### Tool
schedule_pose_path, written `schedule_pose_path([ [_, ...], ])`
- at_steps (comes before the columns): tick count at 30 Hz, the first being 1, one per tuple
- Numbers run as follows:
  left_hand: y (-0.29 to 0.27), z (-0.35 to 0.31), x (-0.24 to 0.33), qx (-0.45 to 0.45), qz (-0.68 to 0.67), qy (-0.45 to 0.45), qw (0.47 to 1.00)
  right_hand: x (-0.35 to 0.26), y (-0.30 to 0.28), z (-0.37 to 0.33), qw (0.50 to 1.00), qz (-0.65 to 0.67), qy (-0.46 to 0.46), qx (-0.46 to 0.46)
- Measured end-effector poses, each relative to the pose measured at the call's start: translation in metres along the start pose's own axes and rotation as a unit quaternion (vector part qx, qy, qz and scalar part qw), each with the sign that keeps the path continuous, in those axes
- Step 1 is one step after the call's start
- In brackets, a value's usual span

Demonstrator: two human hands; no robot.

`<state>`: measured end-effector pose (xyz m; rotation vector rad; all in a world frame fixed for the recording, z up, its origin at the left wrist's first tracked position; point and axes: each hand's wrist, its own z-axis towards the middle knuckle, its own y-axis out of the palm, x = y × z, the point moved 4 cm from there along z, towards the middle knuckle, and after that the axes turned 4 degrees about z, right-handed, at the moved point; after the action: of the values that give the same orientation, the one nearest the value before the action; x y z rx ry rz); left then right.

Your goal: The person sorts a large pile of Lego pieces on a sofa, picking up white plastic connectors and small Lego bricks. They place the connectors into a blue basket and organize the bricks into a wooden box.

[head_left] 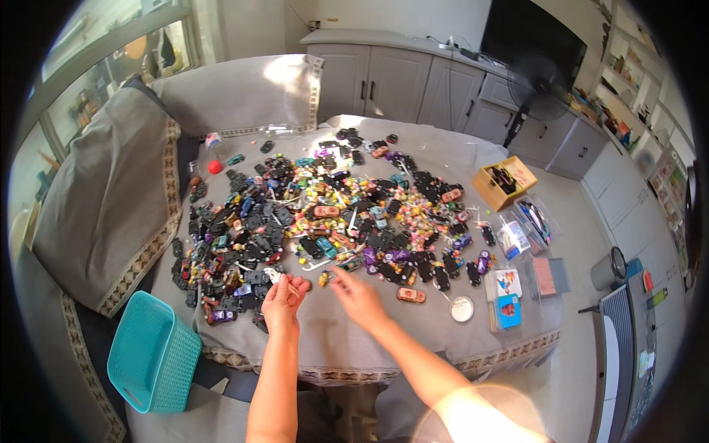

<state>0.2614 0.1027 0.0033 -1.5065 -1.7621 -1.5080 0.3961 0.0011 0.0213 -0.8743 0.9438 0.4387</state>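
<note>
A big heap of small toy cars [255, 221], mostly dark with some purple, teal and orange, covers the grey cloth in front of me. Small colourful figures [421, 214] are mixed in, in yellow, pink and white. My left hand [283, 301] is closed at the heap's near edge, with thin white plastic pieces [272, 275] sticking out of its fingertips. My right hand [360, 297] reaches in from the right, fingers stretched out and nothing visible in them. By its fingertips lie a small yellow figure [323, 278] and a white hooked stick [316, 266].
A teal plastic basket [185, 362] stands at the lower left. On the right are a yellow wooden box [491, 190], clear boxes with cards [509, 311], and a round white lid [461, 309]. A red ball [215, 167] lies at the back left. Beyond stands a black fan [521, 122].
</note>
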Motion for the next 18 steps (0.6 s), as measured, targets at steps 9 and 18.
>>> schedule_pose_path([
  [9,-0.004,0.001,0.018,-0.004,-0.026,-0.025,0.999,0.042,-0.026,0.081,0.957,-0.27,-0.101,0.003],
  [18,-0.025,0.01,0.032,0.015,-0.06,-0.032,0.998,0.046,-0.012,0.112,0.857,-0.473,-0.16,-0.128],
])
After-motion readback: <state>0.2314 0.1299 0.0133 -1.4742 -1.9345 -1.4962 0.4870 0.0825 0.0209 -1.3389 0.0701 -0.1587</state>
